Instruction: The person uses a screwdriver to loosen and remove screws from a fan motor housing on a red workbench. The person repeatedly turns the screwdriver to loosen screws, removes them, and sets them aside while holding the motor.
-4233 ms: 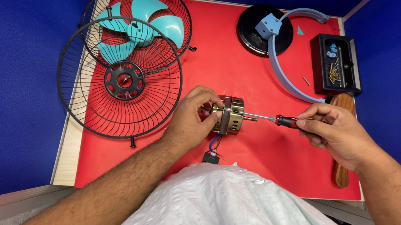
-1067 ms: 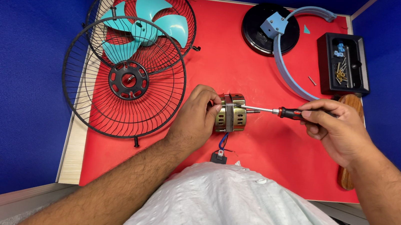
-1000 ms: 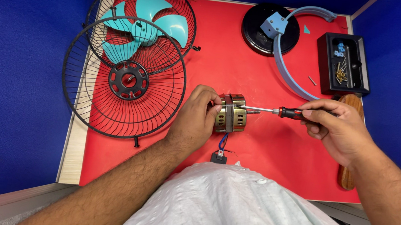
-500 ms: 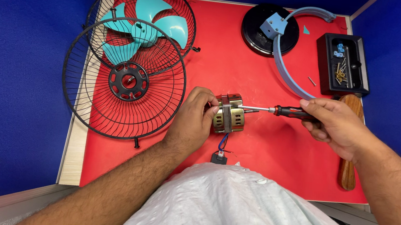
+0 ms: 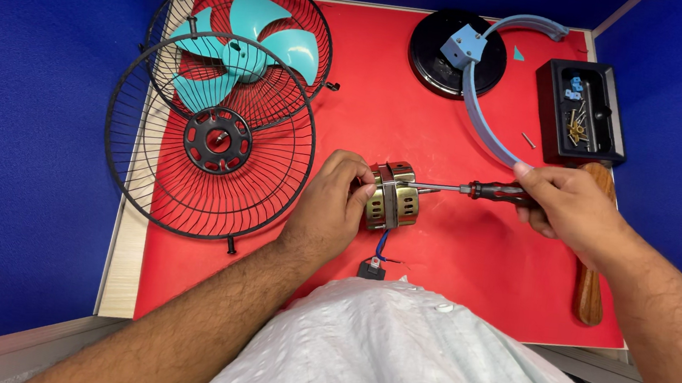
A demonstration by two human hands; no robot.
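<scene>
A small brass-coloured fan motor [image 5: 392,198] lies on the red mat [image 5: 453,256] near the front. My left hand [image 5: 329,207] grips its left side. My right hand [image 5: 566,210] holds a screwdriver [image 5: 478,191] with a black and red handle; its shaft runs level to the left and its tip meets the motor's right face. A blue wire leads from the motor down to a small black plug [image 5: 371,269].
Two black wire fan guards [image 5: 211,134] lie at the left, with a teal fan blade [image 5: 246,44] under them. A black round base [image 5: 457,55] with a blue curved bracket [image 5: 475,104] sits at the back. A black tray [image 5: 581,112] holds screws. A wooden handle [image 5: 590,280] lies at the right.
My right hand has slid a little along the screwdriver handle and turned. The motor and my left hand stay in place.
</scene>
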